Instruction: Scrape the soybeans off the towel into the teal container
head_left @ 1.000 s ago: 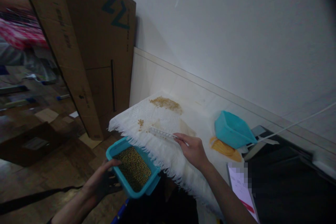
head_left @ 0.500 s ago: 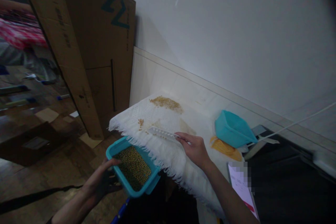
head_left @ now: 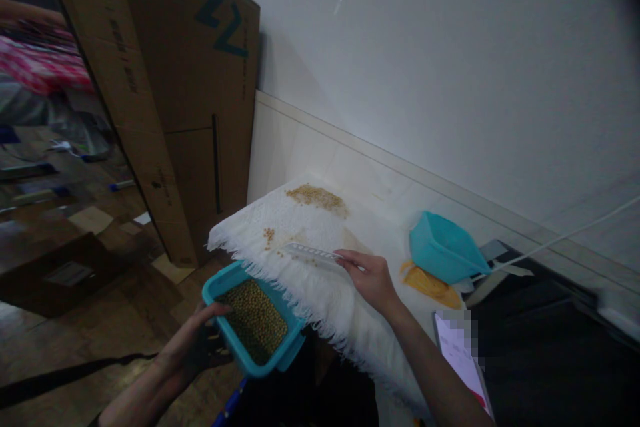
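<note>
My left hand grips the near left side of a blue plastic container, its thumb over the rim. Inside lie many small yellow-green beans. The container is held just under the fringed edge of a white cloth on the table. My right hand pinches the end of a flat white slotted tool, low over the cloth; its exact kind is unclear. A few loose tan beans lie left of the tool's tip. Farther back is a spread pile of beans and finer grains.
At the right of the table stands a blue basket beside an orange-yellow cloth. A tablet or sheet with a lit page lies nearer. A tall cardboard box rises at the left, and a white wall runs behind.
Almost nothing differs. The slotted tool's angle has shifted very slightly; both hands keep their holds and the container stays in place.
</note>
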The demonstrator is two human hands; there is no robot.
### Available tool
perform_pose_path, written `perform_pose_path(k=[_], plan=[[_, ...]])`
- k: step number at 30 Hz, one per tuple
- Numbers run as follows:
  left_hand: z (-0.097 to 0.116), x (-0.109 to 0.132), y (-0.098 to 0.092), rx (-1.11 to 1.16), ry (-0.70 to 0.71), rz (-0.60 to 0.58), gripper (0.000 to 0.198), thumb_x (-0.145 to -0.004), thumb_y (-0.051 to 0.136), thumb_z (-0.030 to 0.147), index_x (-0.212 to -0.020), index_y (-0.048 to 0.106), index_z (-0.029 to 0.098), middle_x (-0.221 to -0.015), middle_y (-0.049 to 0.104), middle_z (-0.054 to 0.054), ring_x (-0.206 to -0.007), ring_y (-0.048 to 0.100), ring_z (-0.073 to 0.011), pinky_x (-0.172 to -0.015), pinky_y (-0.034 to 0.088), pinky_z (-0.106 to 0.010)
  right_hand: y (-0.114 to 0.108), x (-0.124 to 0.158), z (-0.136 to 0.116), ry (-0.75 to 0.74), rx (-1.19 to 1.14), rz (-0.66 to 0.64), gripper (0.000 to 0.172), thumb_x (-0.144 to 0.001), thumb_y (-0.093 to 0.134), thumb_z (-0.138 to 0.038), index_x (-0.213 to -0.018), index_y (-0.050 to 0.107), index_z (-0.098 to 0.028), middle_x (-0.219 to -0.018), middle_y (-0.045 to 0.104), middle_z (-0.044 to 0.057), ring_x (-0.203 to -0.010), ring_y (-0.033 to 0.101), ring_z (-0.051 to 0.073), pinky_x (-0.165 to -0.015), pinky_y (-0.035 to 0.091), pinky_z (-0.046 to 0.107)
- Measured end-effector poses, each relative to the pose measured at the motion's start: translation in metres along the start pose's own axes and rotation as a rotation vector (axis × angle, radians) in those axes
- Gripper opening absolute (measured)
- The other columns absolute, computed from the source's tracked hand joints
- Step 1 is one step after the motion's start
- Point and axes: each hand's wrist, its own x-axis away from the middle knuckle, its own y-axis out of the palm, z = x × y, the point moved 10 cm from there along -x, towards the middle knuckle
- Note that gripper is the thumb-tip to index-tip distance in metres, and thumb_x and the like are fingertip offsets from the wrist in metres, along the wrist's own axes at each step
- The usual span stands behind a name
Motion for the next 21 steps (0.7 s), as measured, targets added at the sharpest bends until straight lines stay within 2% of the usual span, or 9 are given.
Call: perform_pose_path(k=[7, 21], plan=[[0.000, -0.003, -0.002, -0.009, 0.008, 0.020, 0.047, -0.066, 0.086, 0.038, -0.103, 0.059, 0.028, -0.074, 0.071, -0.005, -0.071, 0.069, -0.0321, -0.067, 0.060, -0.046, -0.004, 0.000, 0.020, 0.084, -0.010, 0.019, 0.015, -0.092, 0.075, -0.028, -0.097, 0.089, -0.030, -0.092, 0.087, 0.000, -0.079, 0.085, 0.025, -0.081, 0.072, 0.036], [0.000, 0.000, -0.002, -0.008, 0.003, 0.007, 0.039, -0.074, 0.083, 0.037, -0.101, 0.057, 0.029, -0.072, 0.066, -0.002, -0.071, 0.068, -0.0309, -0.069, 0.060, -0.045, -0.006, 0.000, 0.017, 0.132, -0.092, -0.015, 0.017, -0.090, 0.075, -0.030, -0.097, 0.090, -0.029, -0.095, 0.087, 0.002, -0.083, 0.086, 0.027, -0.081, 0.072, 0.036]])
